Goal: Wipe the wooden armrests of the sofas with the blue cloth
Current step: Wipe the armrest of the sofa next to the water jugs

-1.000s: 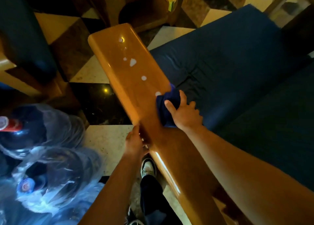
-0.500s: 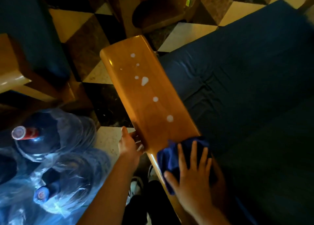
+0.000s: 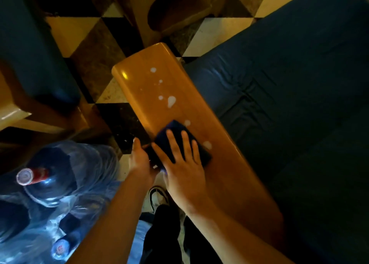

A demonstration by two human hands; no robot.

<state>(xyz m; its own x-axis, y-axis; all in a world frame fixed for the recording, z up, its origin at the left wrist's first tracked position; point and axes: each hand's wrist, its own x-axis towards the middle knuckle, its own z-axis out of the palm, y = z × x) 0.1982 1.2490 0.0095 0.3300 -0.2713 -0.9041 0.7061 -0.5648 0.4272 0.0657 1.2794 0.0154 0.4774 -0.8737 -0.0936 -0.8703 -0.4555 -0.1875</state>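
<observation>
Wooden armrest (image 3: 179,112) of a dark blue sofa (image 3: 289,104) runs diagonally through the head view, its glossy top dotted with pale droplets (image 3: 171,100) toward the rounded far end. A person's right hand (image 3: 184,170) lies flat on the blue cloth (image 3: 175,142), fingers (image 3: 171,144) spread wide, pressing the folded cloth against the armrest's top about midway along its length. One pale droplet sits just beyond the cloth's far corner and another just beside its right edge. The left hand (image 3: 140,160) reaches in at the armrest's outer side, next to the cloth's near corner; whether it grips the wood, pinches the cloth or only touches it cannot be told in the dim light. Both bare forearms enter from the bottom of the frame. Below the hands, a dark trouser leg and a light-toed shoe (image 3: 157,196) stand on a tiled floor (image 3: 215,34) of light and dark squares. At lower left, large water bottles (image 3: 50,182) wrapped in clear plastic lie on their sides, one showing a red cap. A second wooden-framed seat with dark upholstery (image 3: 30,64) fills the left edge, and more wooden furniture (image 3: 169,8) stands at the top.
</observation>
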